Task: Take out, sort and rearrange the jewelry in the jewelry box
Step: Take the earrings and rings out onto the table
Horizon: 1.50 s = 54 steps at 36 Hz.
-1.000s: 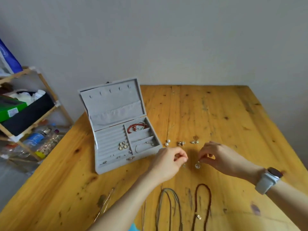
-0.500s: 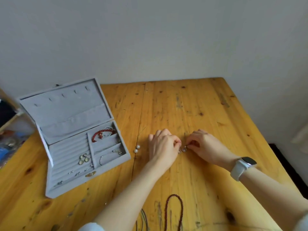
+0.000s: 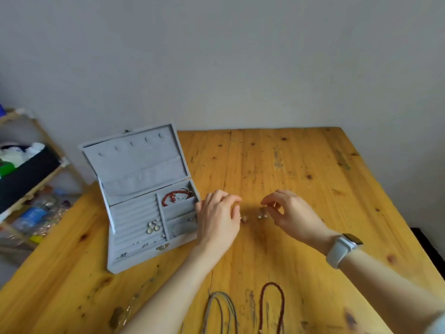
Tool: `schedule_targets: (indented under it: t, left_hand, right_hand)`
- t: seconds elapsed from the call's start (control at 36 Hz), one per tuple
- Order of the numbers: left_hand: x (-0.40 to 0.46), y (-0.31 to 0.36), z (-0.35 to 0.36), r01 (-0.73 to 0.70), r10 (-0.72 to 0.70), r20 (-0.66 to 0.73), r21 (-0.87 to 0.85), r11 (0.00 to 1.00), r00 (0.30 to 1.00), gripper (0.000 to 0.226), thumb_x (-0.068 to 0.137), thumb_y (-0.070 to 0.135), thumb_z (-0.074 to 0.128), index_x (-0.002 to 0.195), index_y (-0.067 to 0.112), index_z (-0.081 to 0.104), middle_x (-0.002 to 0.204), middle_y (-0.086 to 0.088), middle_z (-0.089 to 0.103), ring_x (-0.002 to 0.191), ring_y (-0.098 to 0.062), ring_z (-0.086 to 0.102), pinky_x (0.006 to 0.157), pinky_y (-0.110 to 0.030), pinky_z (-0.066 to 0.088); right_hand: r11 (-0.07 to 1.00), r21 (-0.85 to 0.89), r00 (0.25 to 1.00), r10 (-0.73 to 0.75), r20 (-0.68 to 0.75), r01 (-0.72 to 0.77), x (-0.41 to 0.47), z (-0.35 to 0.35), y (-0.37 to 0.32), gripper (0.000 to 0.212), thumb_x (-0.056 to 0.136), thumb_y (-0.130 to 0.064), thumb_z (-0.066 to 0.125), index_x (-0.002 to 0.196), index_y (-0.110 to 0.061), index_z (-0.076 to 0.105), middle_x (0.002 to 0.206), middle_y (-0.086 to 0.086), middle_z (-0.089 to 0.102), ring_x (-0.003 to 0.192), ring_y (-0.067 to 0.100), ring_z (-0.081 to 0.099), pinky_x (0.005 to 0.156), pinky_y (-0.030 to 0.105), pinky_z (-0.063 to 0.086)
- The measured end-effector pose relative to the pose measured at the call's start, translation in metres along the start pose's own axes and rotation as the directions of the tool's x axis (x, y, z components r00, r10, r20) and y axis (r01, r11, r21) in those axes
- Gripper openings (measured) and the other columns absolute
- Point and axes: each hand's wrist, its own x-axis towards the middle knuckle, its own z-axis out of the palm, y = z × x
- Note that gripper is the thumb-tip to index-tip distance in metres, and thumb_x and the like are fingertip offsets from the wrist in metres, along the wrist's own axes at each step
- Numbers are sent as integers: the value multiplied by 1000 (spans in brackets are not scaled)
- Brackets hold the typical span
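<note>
Working hands: your left hand [image 3: 220, 219] and right hand [image 3: 292, 213] hover over the bench [image 3: 313, 169], fingers curled.
Left grip: cannot tell if it holds anything.
Right grip: pinches a small silver earring [image 3: 262, 211].
Jewelry box [image 3: 144, 196]: open, left of your hands, red bracelet [image 3: 177, 195] in its far right compartment.
Near edge: grey cord necklace [image 3: 222, 312], dark red necklace [image 3: 272, 307].

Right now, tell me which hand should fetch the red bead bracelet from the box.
Left. The left hand hangs right beside the jewelry box, close to the red bead bracelet. The right hand is farther off and would probably have to cross over the left.
</note>
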Motion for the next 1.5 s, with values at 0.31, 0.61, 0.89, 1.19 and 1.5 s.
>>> schedule_targets:
  t: [0.31,0.61,0.89,1.19,1.5]
  left_hand:
    - [-42,-115,-69,300,-257,-236,172,938,937,20,80,18,54,92,21,70,94,-3,65,94,-30,56,78,-40,35]
    - [-64,-175,-85,368,-302,-245,302,879,921,43,82,39,38,106,14,64,112,-3,62,105,-29,51,78,-45,41]
    - [-52,-172,-79,223,-121,-293,346,911,948,18,68,15,78,84,18,70,91,-2,62,92,-20,43,77,-37,29]
    - [-28,-159,-79,144,-170,58,305,942,984,28,94,38,46,118,34,61,113,14,55,109,-11,39,85,-31,15]
    - [-10,-142,-83,284,-315,131,211,935,940,19,92,19,50,95,30,66,104,10,64,107,-15,47,79,-31,19]
  right_hand:
    - [980,124,982,-167,90,155,35,66,-107,22,91,-16,49,105,-17,65,106,3,63,103,21,52,83,32,43]
    - [979,-72,968,-176,179,191,68,129,-165,33,94,-28,44,125,-26,54,113,8,50,112,28,39,89,39,36]
    - [998,20,971,-66,229,63,76,130,-168,22,87,-27,56,106,-16,61,111,6,55,111,25,43,94,41,37]
    - [985,167,916,-40,399,-30,88,117,-166,9,86,-23,59,80,-18,54,82,-1,57,79,17,53,75,33,45]
    - [906,422,984,-42,173,-36,64,84,-141,20,85,-10,59,71,-22,53,75,-3,61,69,9,52,63,17,40]
